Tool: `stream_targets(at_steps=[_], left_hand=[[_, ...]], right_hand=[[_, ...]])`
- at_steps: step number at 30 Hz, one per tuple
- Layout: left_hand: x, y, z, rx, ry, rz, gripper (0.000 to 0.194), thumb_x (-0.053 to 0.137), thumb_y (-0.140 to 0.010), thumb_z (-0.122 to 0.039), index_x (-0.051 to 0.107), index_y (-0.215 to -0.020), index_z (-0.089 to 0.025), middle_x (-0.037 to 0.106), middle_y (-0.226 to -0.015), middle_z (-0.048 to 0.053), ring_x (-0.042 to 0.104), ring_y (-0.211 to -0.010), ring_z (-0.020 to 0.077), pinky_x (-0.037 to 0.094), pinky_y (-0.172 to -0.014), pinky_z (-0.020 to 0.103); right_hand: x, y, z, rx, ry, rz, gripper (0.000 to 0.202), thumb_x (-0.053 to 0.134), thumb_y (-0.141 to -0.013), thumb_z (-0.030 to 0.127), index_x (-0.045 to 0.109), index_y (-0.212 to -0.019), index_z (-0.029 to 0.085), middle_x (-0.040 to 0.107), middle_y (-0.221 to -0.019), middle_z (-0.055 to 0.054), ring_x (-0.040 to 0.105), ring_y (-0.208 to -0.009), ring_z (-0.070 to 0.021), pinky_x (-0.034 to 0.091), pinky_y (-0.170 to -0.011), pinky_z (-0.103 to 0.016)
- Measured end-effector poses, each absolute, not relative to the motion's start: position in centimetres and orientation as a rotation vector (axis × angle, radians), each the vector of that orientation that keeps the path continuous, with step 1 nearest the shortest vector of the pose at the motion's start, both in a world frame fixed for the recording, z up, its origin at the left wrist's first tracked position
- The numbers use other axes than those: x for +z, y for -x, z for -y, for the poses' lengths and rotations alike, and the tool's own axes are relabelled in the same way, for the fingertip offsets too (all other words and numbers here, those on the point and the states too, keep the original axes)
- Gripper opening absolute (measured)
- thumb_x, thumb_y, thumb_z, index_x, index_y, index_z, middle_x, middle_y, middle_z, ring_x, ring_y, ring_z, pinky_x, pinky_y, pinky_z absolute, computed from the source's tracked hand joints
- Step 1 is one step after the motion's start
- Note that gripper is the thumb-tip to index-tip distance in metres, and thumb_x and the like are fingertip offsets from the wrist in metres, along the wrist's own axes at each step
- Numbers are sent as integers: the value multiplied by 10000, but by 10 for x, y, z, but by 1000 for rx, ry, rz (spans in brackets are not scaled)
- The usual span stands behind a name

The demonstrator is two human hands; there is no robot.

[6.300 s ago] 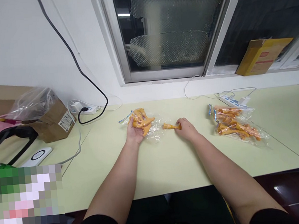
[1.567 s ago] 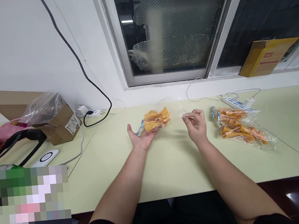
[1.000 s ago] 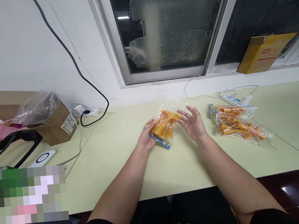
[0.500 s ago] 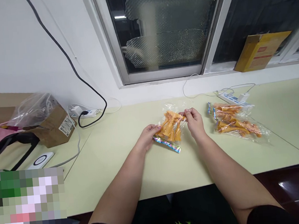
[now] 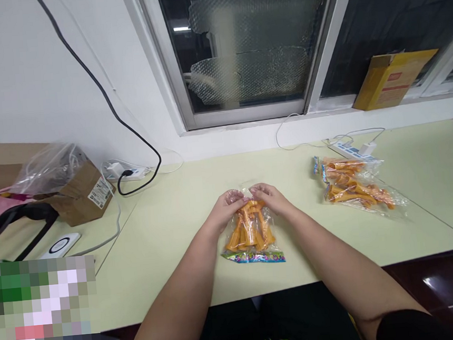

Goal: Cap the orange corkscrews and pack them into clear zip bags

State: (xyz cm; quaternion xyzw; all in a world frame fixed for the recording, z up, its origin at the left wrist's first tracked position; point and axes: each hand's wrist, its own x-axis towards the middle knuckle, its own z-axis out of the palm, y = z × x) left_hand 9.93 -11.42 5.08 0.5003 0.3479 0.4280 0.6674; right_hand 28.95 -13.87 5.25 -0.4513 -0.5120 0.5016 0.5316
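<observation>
A clear plastic bag of orange horn-shaped plastic pieces [image 5: 250,228] lies on the pale table in front of me. Its colourful header strip [image 5: 254,257] points toward me. My left hand [image 5: 229,204] pinches the bag's far end from the left. On the other side, my right hand [image 5: 268,195] has its fingers closed on the same far end, close to the left hand. Further right lie more clear bags with similar orange pieces [image 5: 357,190], untouched and partly overlapping.
A cardboard box [image 5: 87,190] with plastic wrap stands at the left, near a white charging pad [image 5: 60,245]. A power strip [image 5: 349,150] sits behind the right-hand bags. Cables run along the wall. The table's front edge [image 5: 269,292] lies just before my body.
The bag has turned so its header strip faces me squarely, and it has come nearer. My right hand has moved left and down to the bag's far end, closer to my left hand.
</observation>
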Motion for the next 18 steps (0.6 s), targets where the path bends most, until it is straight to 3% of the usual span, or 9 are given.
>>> stream_targets(at_steps=[4, 11, 15, 18], left_hand=[[57, -97, 115, 999, -1072, -827, 386, 971, -623, -362, 725, -849, -168, 738, -807, 47, 686, -753, 183, 520, -722, 292], [62, -86, 104, 1003, -935, -923, 407, 963, -615, -283, 744, -936, -162, 799, -985, 135, 744, -892, 239, 556, -677, 284], [57, -85, 101, 1036, -899, -904, 378, 924, -694, -301, 735, -987, -152, 796, -1015, 146, 754, -945, 245, 592, -706, 288], [53, -83, 96, 1073, -825, -921, 325, 877, -763, -282, 702, -1000, -144, 784, -1076, 159, 756, -995, 236, 612, -771, 294]], right_hand=[[52, -301, 137, 1465, 1052, 1310, 471, 850, -728, 606, 806, -894, 167, 795, -861, -67, 704, -754, -183, 543, -674, -278], [49, -313, 129, 1278, 1192, 1204, 437, 816, -738, 615, 820, -807, 183, 787, -789, -54, 645, -632, -145, 496, -560, -244], [49, -316, 128, 1265, 1169, 1271, 406, 794, -770, 578, 818, -825, 176, 774, -800, -47, 651, -655, -133, 525, -595, -233], [48, -329, 124, 1207, 1212, 1302, 375, 789, -792, 534, 815, -819, 161, 693, -657, -9, 568, -535, -97, 488, -518, -207]])
